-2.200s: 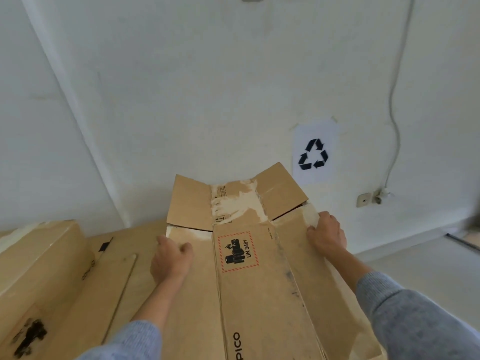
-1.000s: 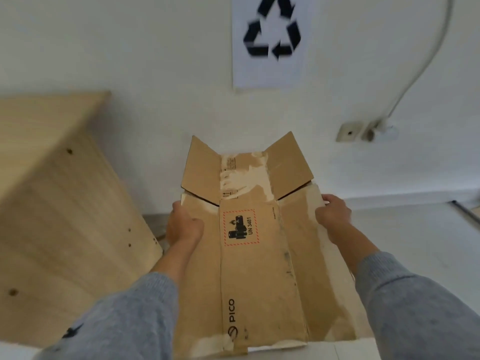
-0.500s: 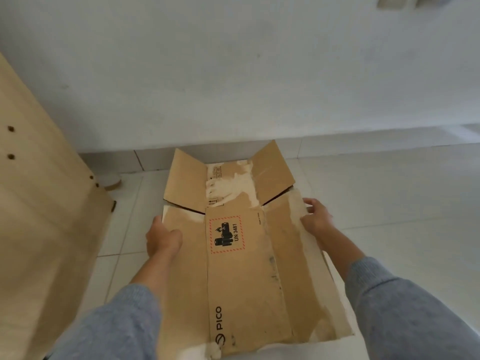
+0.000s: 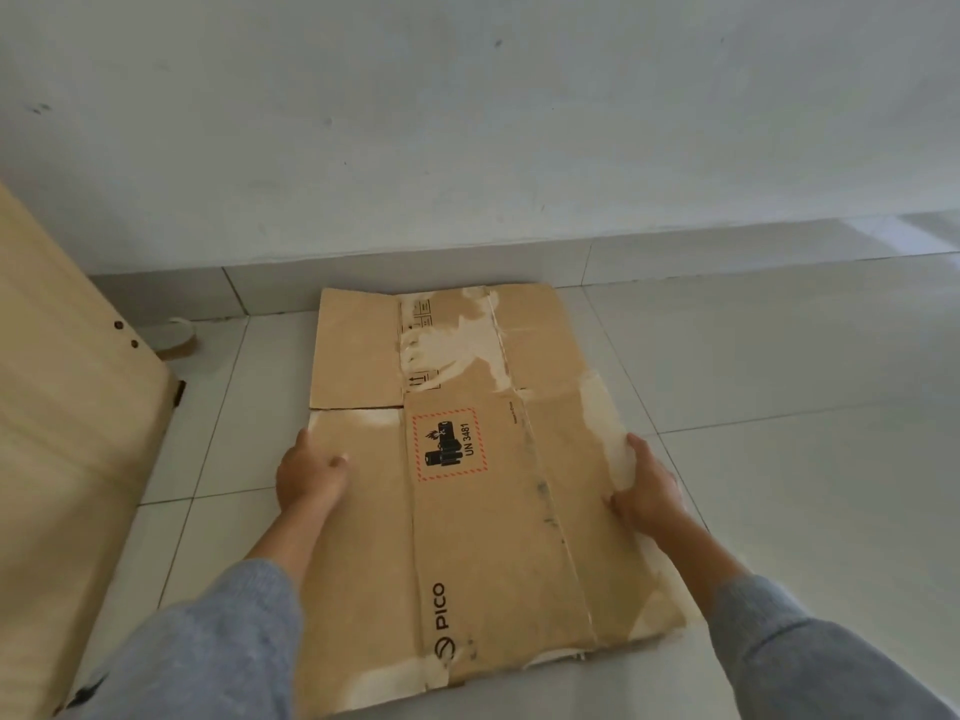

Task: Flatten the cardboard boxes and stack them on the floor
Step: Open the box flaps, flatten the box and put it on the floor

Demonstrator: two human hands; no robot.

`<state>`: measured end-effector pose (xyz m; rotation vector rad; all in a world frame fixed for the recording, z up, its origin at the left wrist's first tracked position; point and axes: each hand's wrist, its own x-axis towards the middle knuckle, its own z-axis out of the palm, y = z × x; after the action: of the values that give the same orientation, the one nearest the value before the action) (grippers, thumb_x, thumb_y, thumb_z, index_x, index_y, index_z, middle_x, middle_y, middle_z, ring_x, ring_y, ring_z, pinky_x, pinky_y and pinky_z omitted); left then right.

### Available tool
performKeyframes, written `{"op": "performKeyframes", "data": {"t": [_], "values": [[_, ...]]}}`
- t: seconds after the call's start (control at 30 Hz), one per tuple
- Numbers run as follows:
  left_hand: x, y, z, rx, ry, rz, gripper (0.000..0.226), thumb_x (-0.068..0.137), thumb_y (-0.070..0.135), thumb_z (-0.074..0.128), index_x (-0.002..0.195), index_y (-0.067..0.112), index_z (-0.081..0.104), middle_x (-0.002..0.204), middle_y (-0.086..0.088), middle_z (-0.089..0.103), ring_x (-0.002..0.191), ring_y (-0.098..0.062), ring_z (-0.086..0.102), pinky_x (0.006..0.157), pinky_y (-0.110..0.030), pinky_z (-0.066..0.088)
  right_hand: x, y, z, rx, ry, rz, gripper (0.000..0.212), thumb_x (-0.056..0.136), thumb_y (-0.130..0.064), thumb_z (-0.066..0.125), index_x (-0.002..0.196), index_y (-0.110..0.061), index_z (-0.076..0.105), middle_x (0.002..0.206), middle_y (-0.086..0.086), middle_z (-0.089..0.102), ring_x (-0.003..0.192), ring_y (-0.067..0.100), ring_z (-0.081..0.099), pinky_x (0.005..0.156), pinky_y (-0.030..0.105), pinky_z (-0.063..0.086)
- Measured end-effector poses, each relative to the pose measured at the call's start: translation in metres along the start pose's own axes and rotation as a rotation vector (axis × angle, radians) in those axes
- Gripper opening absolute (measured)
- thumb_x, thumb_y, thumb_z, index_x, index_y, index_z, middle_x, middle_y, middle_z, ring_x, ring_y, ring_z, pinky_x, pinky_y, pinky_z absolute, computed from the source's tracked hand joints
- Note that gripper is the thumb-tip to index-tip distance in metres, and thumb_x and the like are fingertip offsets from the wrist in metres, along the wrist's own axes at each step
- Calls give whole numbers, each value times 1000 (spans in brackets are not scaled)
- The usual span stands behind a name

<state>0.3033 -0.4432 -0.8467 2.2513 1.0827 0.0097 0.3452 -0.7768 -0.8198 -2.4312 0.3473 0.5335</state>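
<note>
- Fingers of both hands: tucked under the cardboard edges, hidden; near edge partly covered by grey sleeves.
- Flattened box point(image 4: 467, 501): lies on the tiled floor point(image 4: 779, 407) by the wall, between the hands.
- Left hand point(image 4: 309, 472): clasps the left edge.
- Right hand point(image 4: 647, 491): clasps the right edge.

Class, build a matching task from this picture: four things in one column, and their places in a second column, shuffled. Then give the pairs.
1. left hand
2. right hand
3. wooden panel
4. hazard label

A. far left of the view
B. on the flattened box's right edge
C. printed on the box's middle panel
D. on the box's left edge

Pairs: 1-D, 2-B, 3-A, 4-C
</note>
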Motion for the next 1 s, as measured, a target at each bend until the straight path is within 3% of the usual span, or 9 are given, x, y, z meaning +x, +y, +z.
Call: {"op": "performKeyframes", "data": {"t": [0.17,0.33,0.43,0.57,0.63,0.73,0.83,1.0], "values": [[4,-6,11,76,44,-37,60,88,29,55,138,6,32,135,-19,48,123,-40,44,95,-50,45,5,-4,12,-176,-97,-26,85,89,-16,56,151,-15,-2,154,11,26,140,30,29,110,41,31],[5,-12,18,138,70,-80,59,90,29,54,139,2,34,138,-21,44,125,-41,39,98,-48,40,10,-9,25,-190,-84,-17,85,89,-15,52,151,-13,-5,153,13,25,137,32,33,106,44,37],[6,-12,14,164,53,-55,58,89,29,55,135,0,37,135,-23,46,124,-41,41,98,-48,41,11,-10,30,-213,-104,7,86,88,-18,52,150,-11,-7,156,16,15,142,34,23,112,46,31],[-6,1,-10,269,-66,-4,68,92,32,49,146,5,18,152,-13,25,134,-36,32,106,-47,35,1,-28,15,-335,-123,28,83,90,-18,53,150,-10,-4,154,22,14,142,36,22,114,49,27],[-21,18,-34,318,-71,29,64,94,31,45,145,5,17,154,-11,21,135,-34,32,106,-46,34,-16,-47,-7,-366,-87,9,73,89,-19,54,148,-9,11,149,23,23,136,37,30,110,46,34],[-52,56,-91,325,-66,66,52,94,31,43,137,3,32,146,-15,31,128,-34,40,100,-46,40,-53,-86,-53,-331,-14,-56,50,88,-13,52,134,-6,33,139,21,32,126,34,40,101,38,41],[-85,106,-162,325,-58,120,44,94,29,42,129,3,41,136,-16,39,118,-34,48,91,-44,44,-98,-136,-106,-268,-9,-115,50,89,-8,51,136,-5,35,141,16,34,125,30,46,97,33,43],[-139,195,-306,319,-23,257,39,93,27,42,124,5,46,132,-15,42,115,-35,50,89,-43,45,-191,-243,-212,-239,21,-220,52,89,-5,50,139,-5,33,142,15,35,123,29,48,91,30,45]]}}
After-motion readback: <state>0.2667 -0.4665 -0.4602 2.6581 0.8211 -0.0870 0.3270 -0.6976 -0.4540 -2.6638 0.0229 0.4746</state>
